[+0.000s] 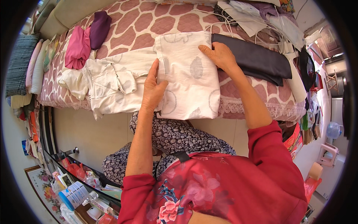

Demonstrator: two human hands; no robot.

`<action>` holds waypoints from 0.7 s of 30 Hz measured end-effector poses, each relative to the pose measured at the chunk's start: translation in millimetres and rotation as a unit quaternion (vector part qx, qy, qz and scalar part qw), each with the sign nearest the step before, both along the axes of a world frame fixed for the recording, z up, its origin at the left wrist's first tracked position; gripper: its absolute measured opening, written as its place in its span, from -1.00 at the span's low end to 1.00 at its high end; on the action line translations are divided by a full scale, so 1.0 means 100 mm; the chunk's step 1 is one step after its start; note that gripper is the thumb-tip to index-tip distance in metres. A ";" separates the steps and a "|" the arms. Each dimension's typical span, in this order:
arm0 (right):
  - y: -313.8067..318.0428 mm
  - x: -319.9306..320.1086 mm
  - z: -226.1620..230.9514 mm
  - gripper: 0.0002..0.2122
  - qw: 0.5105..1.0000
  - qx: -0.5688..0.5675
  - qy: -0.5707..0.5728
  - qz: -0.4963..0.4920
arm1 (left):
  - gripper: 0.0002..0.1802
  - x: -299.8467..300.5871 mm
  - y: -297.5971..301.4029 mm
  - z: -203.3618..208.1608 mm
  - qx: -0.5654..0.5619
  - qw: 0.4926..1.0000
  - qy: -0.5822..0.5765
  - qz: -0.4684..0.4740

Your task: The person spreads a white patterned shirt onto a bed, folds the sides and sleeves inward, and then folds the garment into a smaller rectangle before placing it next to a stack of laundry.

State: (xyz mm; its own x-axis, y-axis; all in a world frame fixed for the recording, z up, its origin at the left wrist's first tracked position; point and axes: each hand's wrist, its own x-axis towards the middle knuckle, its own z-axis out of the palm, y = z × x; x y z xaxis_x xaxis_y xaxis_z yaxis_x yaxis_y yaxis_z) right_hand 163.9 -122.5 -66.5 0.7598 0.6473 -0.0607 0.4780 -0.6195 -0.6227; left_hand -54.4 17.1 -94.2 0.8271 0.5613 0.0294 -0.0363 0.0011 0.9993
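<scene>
A folded white cloth with grey printed shapes [192, 74] lies in front of me at the near edge of the bed. My left hand [153, 89] rests along its left side, fingers stretched out and thumb apart on the fabric. At the upper right edge, my right hand [220, 58] has its thumb on top of the cloth and its other fingers bent over the side, partly hidden. Spread to the left is a white garment with a sleeve and a similar grey print [112, 82]. A folded black item [253, 58] lies just right of the cloth.
The bed [149, 22] has a pink and white quilted cover with a lace edge. Pink [78, 48] and purple [100, 30] clothes lie at its far left. White cables [238, 22] and bags crowd the far right. A cluttered shelf [85, 201] stands at lower left.
</scene>
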 end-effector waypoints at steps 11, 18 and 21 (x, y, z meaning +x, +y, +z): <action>-0.15 0.11 -0.31 -0.73 0.971 0.204 0.087 -0.093 | -0.30 0.02 -0.08 -0.10 0.236 0.959 0.155 0.036; 0.01 -0.20 0.18 -0.66 0.914 0.227 -0.329 0.071 | -0.27 0.13 -0.59 0.29 0.600 0.773 0.176 0.104; 0.28 -0.34 0.11 -0.61 0.900 0.174 -0.338 0.211 | -0.19 0.21 -0.75 0.26 0.568 0.802 0.184 0.027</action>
State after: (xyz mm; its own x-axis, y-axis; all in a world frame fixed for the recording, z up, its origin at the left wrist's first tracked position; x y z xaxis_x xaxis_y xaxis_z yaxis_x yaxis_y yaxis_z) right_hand 129.7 -94.5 -55.7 0.2286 0.7777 0.5856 0.9680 -0.1179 -0.2214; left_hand -33.6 -57.5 -68.6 0.8729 0.3801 0.3060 0.2912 -0.9090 0.2983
